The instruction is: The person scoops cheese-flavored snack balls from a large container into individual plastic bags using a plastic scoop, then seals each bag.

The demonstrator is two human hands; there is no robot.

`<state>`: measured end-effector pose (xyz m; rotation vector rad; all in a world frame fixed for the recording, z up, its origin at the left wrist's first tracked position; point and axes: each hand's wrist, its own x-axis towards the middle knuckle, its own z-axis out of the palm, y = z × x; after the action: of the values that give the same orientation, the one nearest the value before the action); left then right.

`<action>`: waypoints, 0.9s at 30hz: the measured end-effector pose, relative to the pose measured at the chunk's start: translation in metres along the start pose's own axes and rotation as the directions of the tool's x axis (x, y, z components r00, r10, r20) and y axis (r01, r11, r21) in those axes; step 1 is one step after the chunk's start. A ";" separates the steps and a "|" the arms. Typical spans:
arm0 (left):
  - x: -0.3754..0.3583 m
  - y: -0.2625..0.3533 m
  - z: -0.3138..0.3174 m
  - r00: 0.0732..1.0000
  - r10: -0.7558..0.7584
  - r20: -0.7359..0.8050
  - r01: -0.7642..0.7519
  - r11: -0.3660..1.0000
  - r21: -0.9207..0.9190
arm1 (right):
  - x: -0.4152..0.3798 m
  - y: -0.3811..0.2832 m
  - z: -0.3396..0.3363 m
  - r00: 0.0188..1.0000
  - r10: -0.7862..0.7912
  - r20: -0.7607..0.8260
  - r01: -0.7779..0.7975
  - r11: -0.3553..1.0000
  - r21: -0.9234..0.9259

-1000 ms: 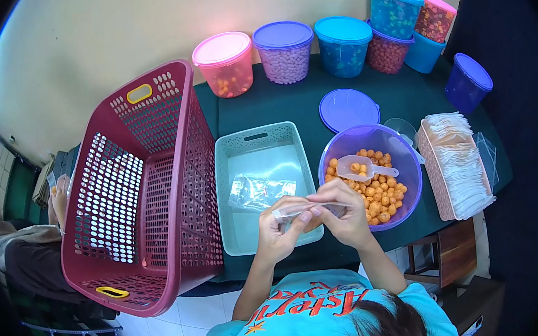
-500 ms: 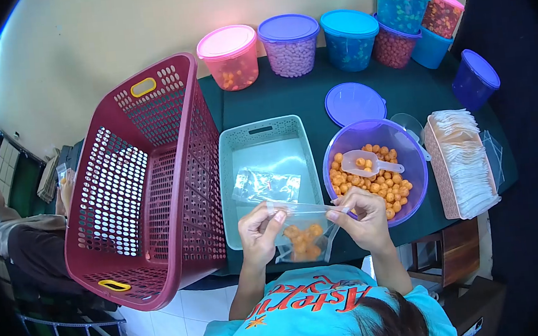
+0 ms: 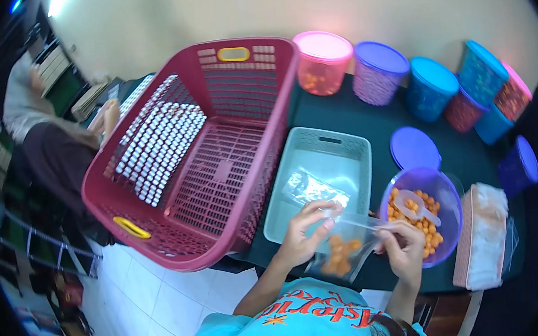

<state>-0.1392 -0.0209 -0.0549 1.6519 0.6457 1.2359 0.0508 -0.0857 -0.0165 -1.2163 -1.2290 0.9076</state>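
Note:
Between my two hands hangs a clear zip bag [image 3: 340,254] with several round orange snack balls in its lower part. My left hand [image 3: 306,232] pinches the top left corner of the bag, thumb against fingers. At the other top corner, my right hand [image 3: 404,246] grips the bag's edge. Just beyond the right hand stands a purple tub [image 3: 454,225] of orange snack balls [image 3: 430,243], with a translucent scoop [image 3: 406,202] lying on them. Past the left hand is a pale green tray [image 3: 361,160] holding a flat clear packet [image 3: 312,186].
A large maroon basket [image 3: 264,187] stands left of the tray. Lidded tubs, such as a pink one [image 3: 322,77], line the wall. A purple lid [image 3: 414,149] lies behind the snack tub. At right is a pink box [image 3: 464,240] of white packets. Another person [image 3: 50,149] sits far left.
My view has swung left, so everything sits further right, and the seated person shows more fully. Both hands still hold the bag by its top corners.

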 end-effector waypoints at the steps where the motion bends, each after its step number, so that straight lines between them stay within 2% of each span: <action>1: 0.000 0.003 -0.006 0.995 0.067 0.069 -0.078 0.983 0.169 | 0.003 -0.002 0.000 0.988 -0.144 -0.058 0.143 0.990 -0.018; 3: -0.011 -0.018 -0.015 1.000 0.009 -0.021 -0.007 0.996 0.092 | 0.012 -0.023 -0.001 0.922 -0.364 -0.134 0.348 0.929 -0.123; 4: -0.015 -0.022 -0.018 0.999 0.017 -0.031 -0.014 0.995 0.098 | 0.018 -0.034 0.004 0.920 -0.372 -0.125 0.358 0.926 -0.118; 6: -0.020 -0.027 -0.025 0.948 -0.303 -0.095 0.301 0.953 -0.031 | 0.033 -0.059 0.028 0.715 -0.651 -0.255 0.655 0.751 -0.078; 7: -0.022 -0.031 -0.025 0.950 -0.303 -0.074 0.302 0.953 -0.026 | 0.040 -0.070 0.042 0.677 -0.716 -0.170 0.713 0.695 -0.092; 8: -0.024 -0.036 -0.022 0.944 -0.286 -0.167 0.289 0.957 -0.005 | 0.048 -0.081 0.057 0.630 -0.771 -0.088 0.764 0.637 -0.107; 9: -0.027 -0.039 -0.018 0.932 -0.265 -0.247 0.277 0.961 0.014 | 0.061 -0.089 0.072 0.560 -0.825 0.072 0.828 0.554 -0.093; 10: -0.027 -0.039 -0.017 0.942 -0.268 -0.200 0.276 0.961 0.010 | 0.067 -0.101 0.088 0.537 -0.818 0.208 0.840 0.542 -0.035; 13: -0.027 -0.041 -0.015 0.938 -0.303 -0.168 0.310 0.951 0.017 | 0.071 -0.078 0.125 0.656 -0.722 0.220 0.731 0.680 0.050; 14: -0.027 -0.042 -0.014 0.940 -0.308 -0.146 0.314 0.949 0.015 | 0.069 -0.068 0.122 0.666 -0.709 0.233 0.717 0.694 0.060; 19: -0.023 -0.048 -0.005 0.940 -0.340 0.011 0.340 0.940 -0.035 | 0.036 -0.046 0.047 0.808 -0.499 0.315 0.511 0.858 0.049; 20: -0.024 -0.048 -0.001 0.938 -0.346 0.029 0.347 0.937 -0.036 | 0.027 -0.043 0.025 0.814 -0.536 0.225 0.559 0.828 -0.049; 21: -0.017 -0.035 0.013 0.931 -0.353 -0.093 0.342 0.933 -0.110 | 0.017 -0.039 0.004 0.803 -0.577 0.146 0.595 0.790 -0.146; 22: -0.014 -0.030 0.014 0.884 -0.463 -0.062 0.460 0.886 -0.062 | 0.006 -0.036 -0.017 0.831 -0.556 0.016 0.547 0.812 -0.203; 23: -0.013 -0.035 0.013 0.885 -0.463 -0.049 0.463 0.886 -0.022 | -0.006 -0.033 -0.039 0.839 -0.533 -0.110 0.497 0.833 -0.244; 25: -0.009 -0.049 0.014 0.928 -0.369 0.045 0.372 0.917 -0.146 | -0.019 -0.019 -0.089 0.774 -0.536 -0.337 0.355 0.809 -0.469; 27: 0.000 -0.047 0.023 0.939 -0.341 0.057 0.345 0.930 -0.130 | -0.023 0.012 -0.141 0.676 -0.435 -0.595 0.076 0.844 -0.531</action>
<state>-0.1123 -0.0094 -0.0982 1.3720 0.7738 0.9739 0.1863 -0.1307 -0.0214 -1.5131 -0.9578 -0.1360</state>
